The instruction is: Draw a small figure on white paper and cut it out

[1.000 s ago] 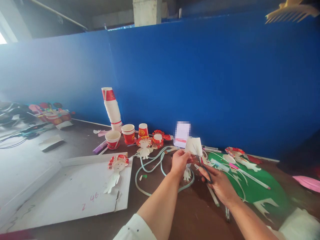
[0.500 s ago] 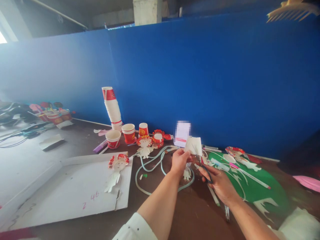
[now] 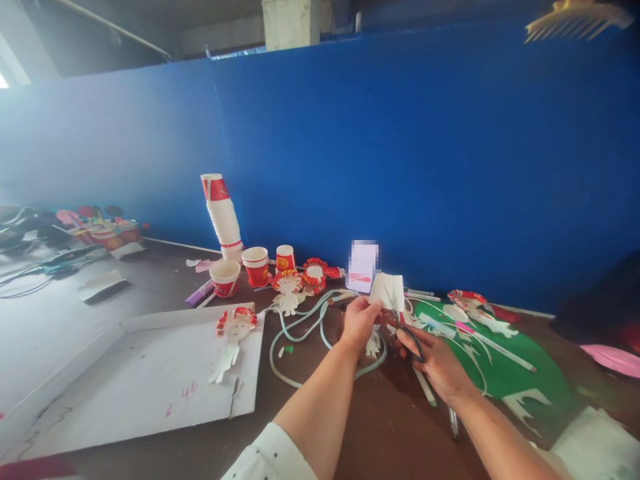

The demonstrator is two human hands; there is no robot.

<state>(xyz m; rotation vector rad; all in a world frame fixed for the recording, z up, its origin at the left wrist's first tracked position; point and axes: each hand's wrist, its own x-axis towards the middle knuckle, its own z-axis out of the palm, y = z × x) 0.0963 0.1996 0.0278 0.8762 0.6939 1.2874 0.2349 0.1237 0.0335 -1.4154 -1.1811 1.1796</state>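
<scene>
My left hand [image 3: 361, 321] pinches a small piece of white paper [image 3: 391, 287] by its lower left edge. A pair of black-handled scissors [image 3: 410, 341] is in my right hand [image 3: 434, 363], its fingers through the loops. The blades point up and to the left and overlap the front of the paper. Behind the paper stands a phone-like upright thing with a blurred-out screen [image 3: 363, 265]. Below my hands, a white paper cutout figure [image 3: 373, 345] lies partly hidden beside a pale cable loop [image 3: 300, 333].
At left lies a white cardboard lid [image 3: 125, 387] bearing a red-fringed paper lion [image 3: 237, 325]. Behind it are a leaning cup stack [image 3: 223, 220] and several red paper cups [image 3: 257, 268]. A green round mat [image 3: 525, 373] at right carries pens and paper scraps. A blue partition [image 3: 425, 153] closes the back.
The scissor blades have moved slightly up and left across the paper, and look more closed. My left hand keeps its hold on the paper. The whole view has shifted slightly.
</scene>
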